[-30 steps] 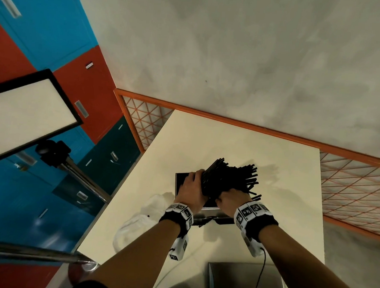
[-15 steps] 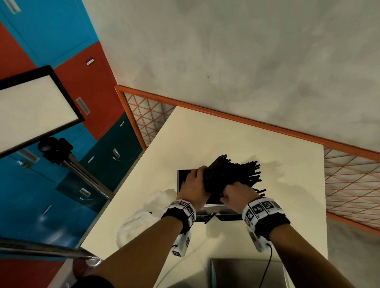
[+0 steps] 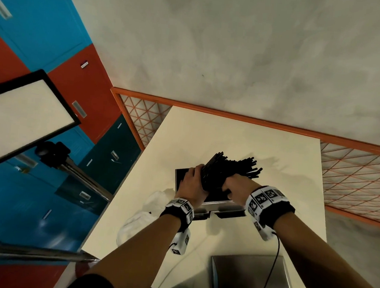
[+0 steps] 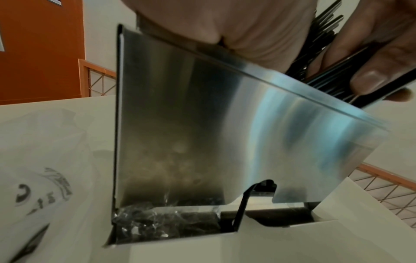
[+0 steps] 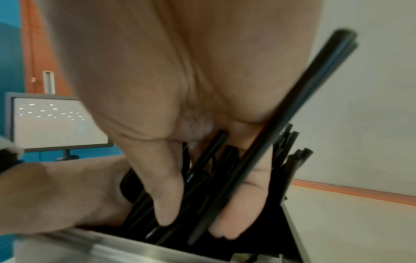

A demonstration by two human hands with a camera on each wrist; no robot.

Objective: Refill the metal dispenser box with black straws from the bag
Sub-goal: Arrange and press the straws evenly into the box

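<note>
Where the cream worktop (image 3: 218, 136) carries the metal dispenser box (image 3: 212, 204), a bundle of black straws (image 3: 229, 170) is seen held over the open top of the box by both hands. The left hand (image 3: 192, 184) is wrapped around the left flank of the bundle, its fingers curled against the straws, while the right hand (image 3: 237, 188) is closed on the right flank. In the right wrist view, the thumb and fingers (image 5: 166, 201) of the right hand (image 5: 180, 89) are shown curled among the black straws (image 5: 258, 142), whose lower ends are lodged inside the rim of the box (image 5: 135, 249); the upper ends are fanned out above it, tilted away from the person. In the left wrist view, the shiny front wall of the box (image 4: 225, 133) is presented, with a notch cut in its lower edge and a single thin black piece leaning in that slot; the fingers (image 4: 371, 76) of the right hand are seen pinching straws (image 4: 326, 44) above the rim. A crumpled pale plastic bag (image 3: 135, 220) is laid on the worktop just beside the box on the left. A separate flat metal piece (image 3: 252, 279) is set near the front edge of the worktop, well apart from the box. A lit panel on a stand (image 3: 24, 116) is placed to the left, off the worktop.
</note>
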